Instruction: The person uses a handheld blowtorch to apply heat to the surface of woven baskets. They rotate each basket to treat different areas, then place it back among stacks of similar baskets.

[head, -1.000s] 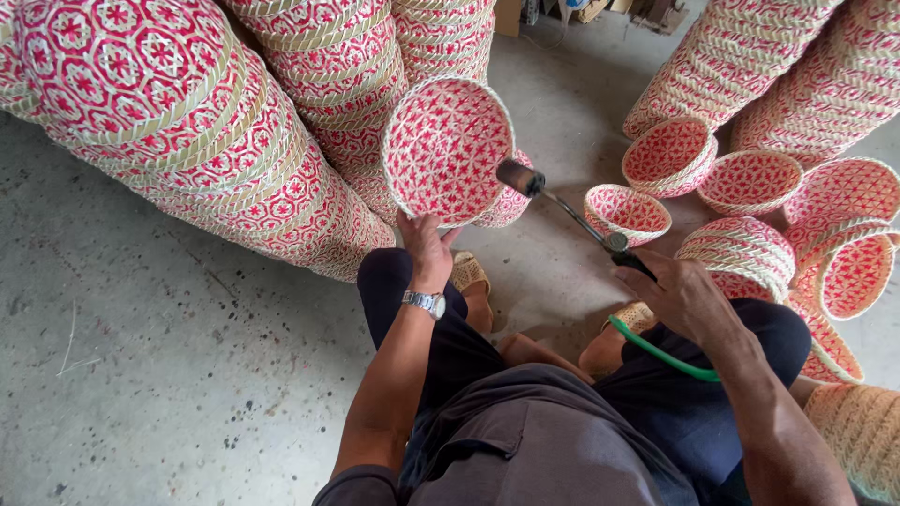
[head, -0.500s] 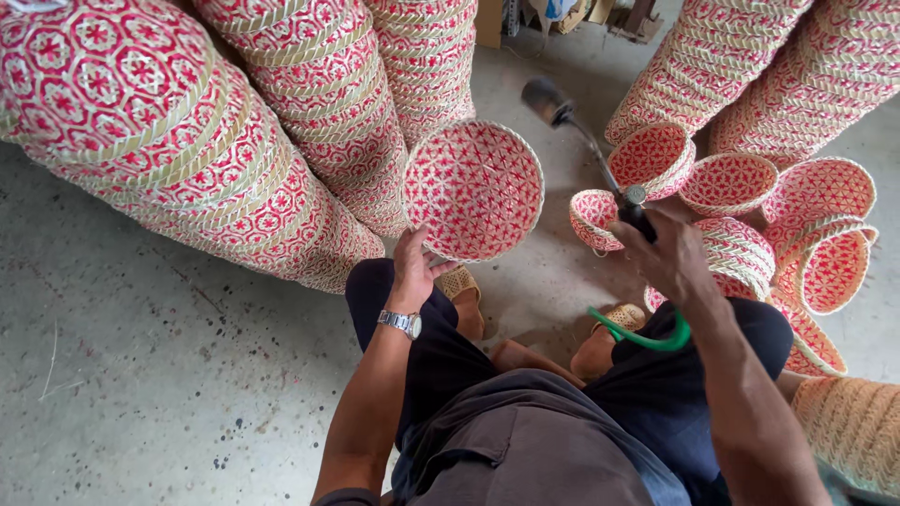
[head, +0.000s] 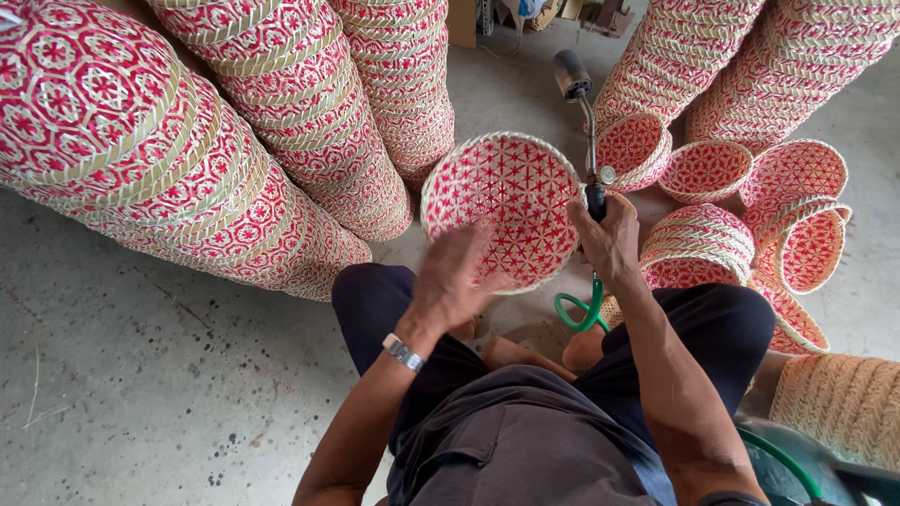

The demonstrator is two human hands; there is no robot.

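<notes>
Left hand (head: 455, 281), fingers spread and blurred, touches the red woven basket (head: 502, 208) at its 7 o'clock rim; right hand (head: 609, 239), at 3 o'clock, grips the upright torch (head: 583, 131).

The basket (head: 502, 208) is woven cane, matt, red and pale. The torch (head: 586, 141) is dark metal, its hose (head: 577, 314) glossy green plastic. The floor (head: 141, 375) is rough concrete.
</notes>
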